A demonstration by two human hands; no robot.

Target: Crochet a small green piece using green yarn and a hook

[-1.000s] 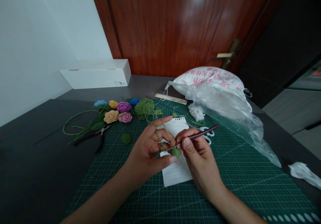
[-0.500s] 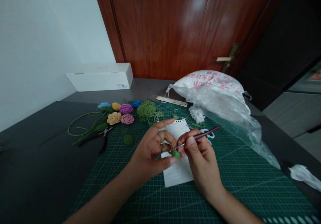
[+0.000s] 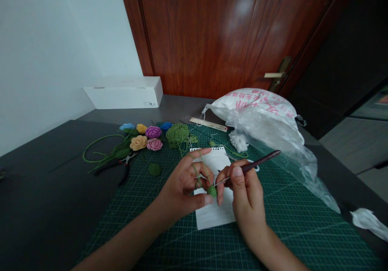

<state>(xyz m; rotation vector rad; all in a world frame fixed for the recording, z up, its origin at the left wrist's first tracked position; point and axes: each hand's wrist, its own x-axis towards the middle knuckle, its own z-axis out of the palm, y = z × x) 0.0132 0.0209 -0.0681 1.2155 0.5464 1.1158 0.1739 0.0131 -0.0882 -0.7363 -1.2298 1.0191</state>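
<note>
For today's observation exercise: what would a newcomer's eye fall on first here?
At centre, the left hand pinches a small green crochet piece, yarn looped over its fingers, while the right hand holds a crochet hook to it. Behind lie colourful crocheted roses, left, and a bulging white plastic bag, right.

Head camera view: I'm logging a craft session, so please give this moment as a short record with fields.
Left: left hand pinches a small green crocheted piece, with a thin green yarn strand looped over its fingers
Right: right hand holds a slim dark-handled metal crochet hook, tip at the piece
Beneath: white lined paper notepad on a green gridded cutting mat
Far left: colourful crocheted yarn flowers, round ball of green yarn
Far right: white crinkled plastic bag
Back: white cardboard box
</note>
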